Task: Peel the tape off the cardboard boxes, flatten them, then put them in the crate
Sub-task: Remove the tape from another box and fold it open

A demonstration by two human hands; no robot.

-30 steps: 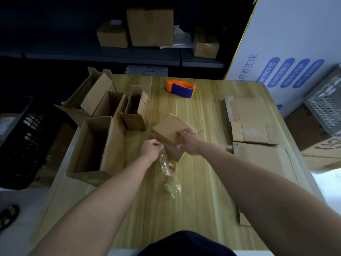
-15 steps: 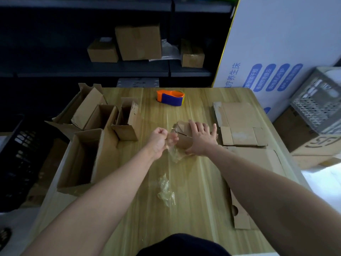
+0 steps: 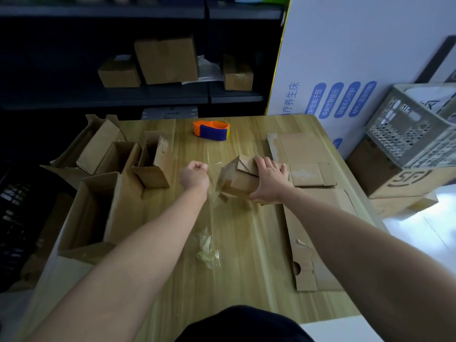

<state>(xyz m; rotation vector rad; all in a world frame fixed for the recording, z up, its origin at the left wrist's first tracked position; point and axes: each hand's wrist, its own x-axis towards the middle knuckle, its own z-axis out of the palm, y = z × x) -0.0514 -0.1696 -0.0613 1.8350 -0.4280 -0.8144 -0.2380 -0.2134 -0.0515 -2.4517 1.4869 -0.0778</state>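
While right hand (image 3: 269, 178) presses flat on small box (image 3: 237, 182), left hand (image 3: 195, 175) fisted around clear tape (image 3: 213, 193)

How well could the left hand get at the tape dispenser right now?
Probably yes: only bare table lies between the left hand and the tape dispenser. But the hand grips a strip of tape that runs to the small box, so it should let go first.
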